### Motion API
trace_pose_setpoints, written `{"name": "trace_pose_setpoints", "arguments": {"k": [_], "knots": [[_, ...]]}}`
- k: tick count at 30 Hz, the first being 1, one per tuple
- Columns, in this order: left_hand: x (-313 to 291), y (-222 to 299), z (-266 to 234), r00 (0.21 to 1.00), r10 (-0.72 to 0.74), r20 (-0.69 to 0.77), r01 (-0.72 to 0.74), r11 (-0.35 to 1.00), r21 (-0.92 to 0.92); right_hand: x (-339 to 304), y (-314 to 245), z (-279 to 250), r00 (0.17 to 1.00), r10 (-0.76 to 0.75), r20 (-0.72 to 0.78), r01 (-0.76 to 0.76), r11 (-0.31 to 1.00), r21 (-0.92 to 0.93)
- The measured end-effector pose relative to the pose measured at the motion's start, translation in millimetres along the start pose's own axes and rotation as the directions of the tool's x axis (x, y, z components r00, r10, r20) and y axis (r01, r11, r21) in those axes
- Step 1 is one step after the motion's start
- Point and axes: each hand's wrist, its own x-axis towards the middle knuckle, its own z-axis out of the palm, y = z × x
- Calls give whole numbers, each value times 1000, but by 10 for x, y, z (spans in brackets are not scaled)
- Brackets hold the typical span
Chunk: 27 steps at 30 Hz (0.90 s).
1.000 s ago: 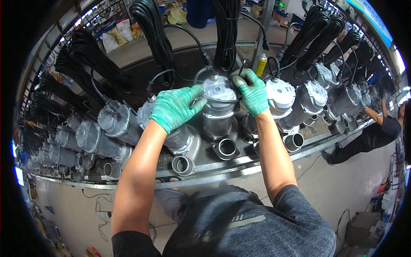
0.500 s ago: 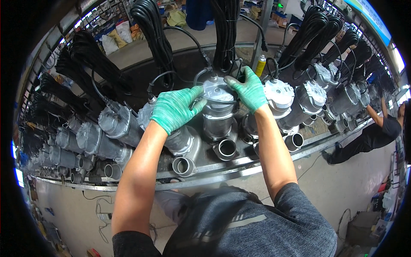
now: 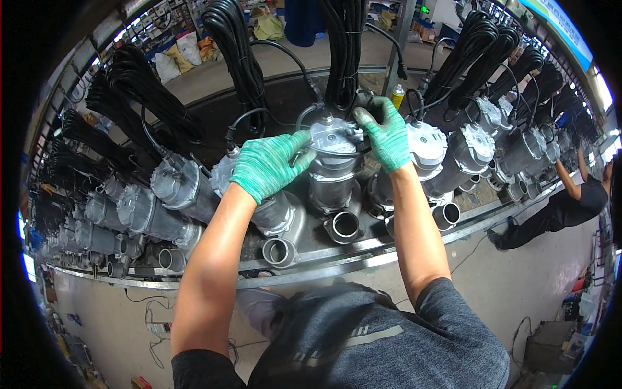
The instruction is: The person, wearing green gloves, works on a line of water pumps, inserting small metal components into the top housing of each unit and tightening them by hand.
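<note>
A grey metal pump (image 3: 332,178) stands upright in front of me, with a thin black cable (image 3: 337,154) curving across the front of its lid. My left hand (image 3: 271,165), in a green striped glove, is closed on the cable at the lid's left side. On the right side, my right hand (image 3: 387,133), gloved alike with dark-stained fingertips, curls its fingers and thumb on the same cable beside the lid. Part of the cable is hidden behind that hand. Behind the pump hangs a thick bundle of black power cord (image 3: 343,58).
Similar pumps flank it on the bench, one at the right (image 3: 426,148) and one at the left (image 3: 181,185). Beyond stands a yellow spray can (image 3: 397,96). A metal rail (image 3: 324,267) edges the bench. A co-worker (image 3: 551,211) bends at the far right.
My right hand has drawn slightly right, away from the lid, uncovering more of its right side. The left hand has stayed nearly in place. The view has shifted a little.
</note>
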Motion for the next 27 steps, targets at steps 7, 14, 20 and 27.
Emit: {"name": "trace_pose_setpoints", "arguments": {"k": [7,14,20,27], "knots": [[20,25,-13,1000,-7,8,7,1000,9,318,-395,-32,979,-145,142,202,765,-612],[5,1,-8,1000,-1,0,1,1000,-14,435,-793,96,957,57,285,251,333,-909],[23,25,-39,997,-38,65,38,999,-1,663,-846,-505,714,86,695,471,676,-567],[16,-10,0,999,-18,50,17,999,29,503,-1014,-109,818,95,567,519,300,-800]]}}
